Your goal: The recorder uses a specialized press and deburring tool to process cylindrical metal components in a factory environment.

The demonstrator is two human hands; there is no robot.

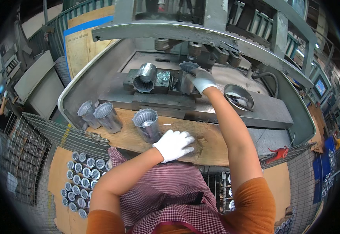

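Observation:
My right hand (204,80), in a white glove, reaches into the machine bed and grips the upper side of a grey ribbed metal cylinder (185,82). This cylinder stands upright on the fixture, its toothed rim upward. Beside it a shinier cylinder (145,77) lies tilted on a dark metal block (161,79), open end toward me. My left hand (173,146), also gloved, rests on the wooden board (211,147) with its fingers apart and nothing in them. Just left of it stands an upright ribbed cylinder (147,126).
Two more cylinders (106,117) (89,114) stand at the board's left end. A metal bowl (238,97) holding tools sits right of the fixture. The press frame (201,36) crosses overhead. A red-handled tool (278,154) hangs at right. Rows of cylinders (85,182) fill the lower left.

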